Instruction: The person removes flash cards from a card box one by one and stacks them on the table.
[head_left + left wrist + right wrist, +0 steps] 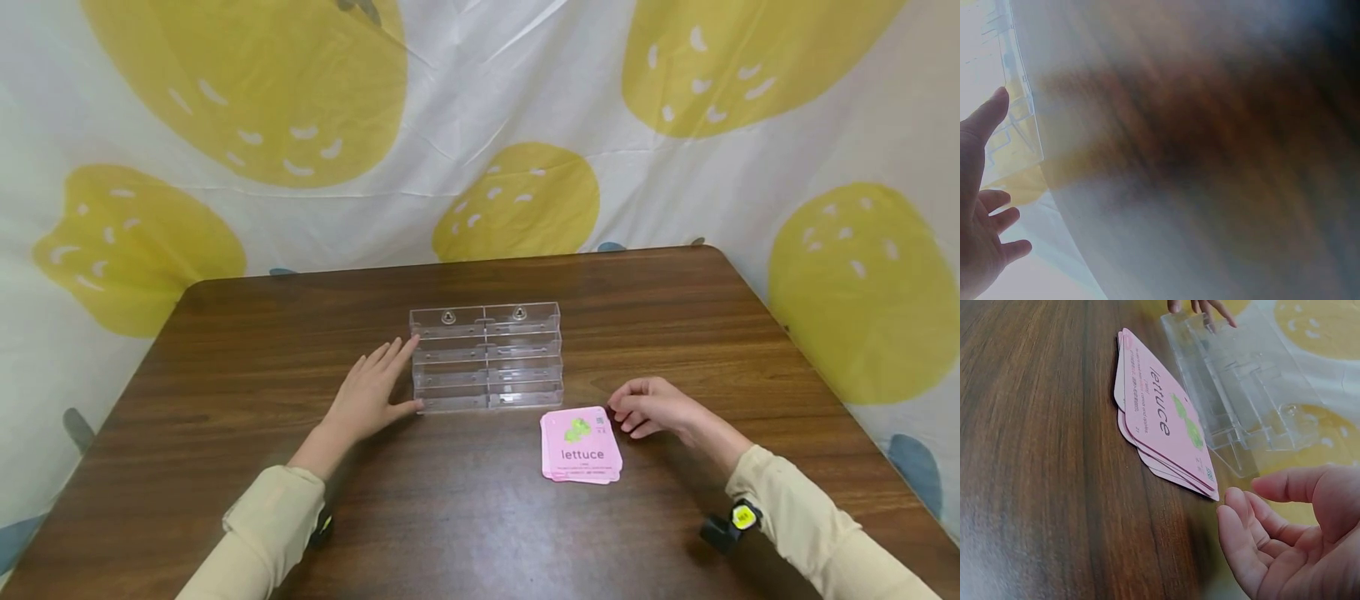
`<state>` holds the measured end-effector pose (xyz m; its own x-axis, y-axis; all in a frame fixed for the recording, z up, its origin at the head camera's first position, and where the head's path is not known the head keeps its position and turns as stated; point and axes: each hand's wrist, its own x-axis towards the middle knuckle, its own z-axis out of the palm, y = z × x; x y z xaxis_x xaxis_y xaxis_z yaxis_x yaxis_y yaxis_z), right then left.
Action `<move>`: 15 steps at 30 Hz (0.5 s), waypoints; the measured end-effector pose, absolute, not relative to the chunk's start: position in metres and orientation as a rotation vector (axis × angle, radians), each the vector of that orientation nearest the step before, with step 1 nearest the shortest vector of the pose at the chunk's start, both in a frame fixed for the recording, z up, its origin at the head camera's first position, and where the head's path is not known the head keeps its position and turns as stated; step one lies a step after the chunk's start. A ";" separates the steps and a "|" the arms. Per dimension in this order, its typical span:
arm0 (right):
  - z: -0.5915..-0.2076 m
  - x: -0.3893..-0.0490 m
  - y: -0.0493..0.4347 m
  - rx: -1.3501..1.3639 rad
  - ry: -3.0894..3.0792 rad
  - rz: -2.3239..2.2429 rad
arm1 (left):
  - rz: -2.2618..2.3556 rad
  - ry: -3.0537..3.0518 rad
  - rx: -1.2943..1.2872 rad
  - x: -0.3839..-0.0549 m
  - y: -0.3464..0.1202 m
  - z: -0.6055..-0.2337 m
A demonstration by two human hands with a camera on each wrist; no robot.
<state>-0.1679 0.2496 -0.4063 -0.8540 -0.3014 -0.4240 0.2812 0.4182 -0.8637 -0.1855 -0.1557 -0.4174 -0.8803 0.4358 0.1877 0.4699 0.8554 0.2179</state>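
Observation:
A clear plastic card rack [487,358] with two columns of tiered pockets lies on the table. My left hand [367,392] is at its left side, fingers spread and straight, with thumb and a fingertip at the rack's edge. In the left wrist view the thumb [994,112] overlaps the clear plastic. A loose stack of pink flash cards [582,446] lies in front of the rack's right end, with "lettuce" and a green leaf picture on top. Just right of the stack is my right hand [656,410], its fingers loosely bent, holding nothing; the right wrist view shows its fingertips near the stack's corner.
The brown wood-grain table [262,350] has rounded far corners. Behind it hangs a white cloth [420,167] printed with yellow lemons. A black wrist device with a yellow face [743,517] sits by the right sleeve.

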 end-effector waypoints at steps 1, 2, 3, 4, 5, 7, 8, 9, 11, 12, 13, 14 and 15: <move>-0.405 -0.168 0.249 -0.012 2.163 -1.444 | -0.391 -2.903 -0.708 -0.185 -0.156 -0.417; -0.404 -0.168 0.248 -0.016 2.175 -1.437 | -0.393 -2.905 -0.706 -0.185 -0.156 -0.417; -0.403 -0.168 0.247 -0.024 2.186 -1.430 | -0.394 -2.906 -0.707 -0.185 -0.156 -0.417; -0.402 -0.167 0.247 -0.028 2.193 -1.426 | -0.394 -2.906 -0.707 -0.185 -0.156 -0.417; -0.401 -0.168 0.246 -0.040 2.201 -1.420 | -0.394 -2.907 -0.706 -0.185 -0.156 -0.417; -0.400 -0.168 0.246 -0.062 2.216 -1.412 | -0.389 -2.910 -0.700 -0.185 -0.155 -0.417; -0.399 -0.168 0.245 -0.075 2.224 -1.411 | -0.388 -2.910 -0.699 -0.185 -0.155 -0.417; -0.399 -0.168 0.245 -0.091 2.233 -1.409 | -0.387 -2.908 -0.701 -0.186 -0.155 -0.417; -0.398 -0.168 0.244 -0.123 2.252 -1.404 | -0.383 -2.908 -0.702 -0.186 -0.155 -0.417; -0.397 -0.168 0.244 -0.136 2.261 -1.402 | -0.381 -2.907 -0.703 -0.185 -0.155 -0.417; -0.396 -0.168 0.243 -0.147 2.274 -1.398 | -0.380 -2.907 -0.704 -0.185 -0.155 -0.417; -0.395 -0.168 0.243 -0.158 2.289 -1.391 | -0.376 -2.907 -0.704 -0.185 -0.155 -0.417; -0.394 -0.168 0.243 -0.168 2.302 -1.386 | -0.374 -2.906 -0.704 -0.184 -0.155 -0.416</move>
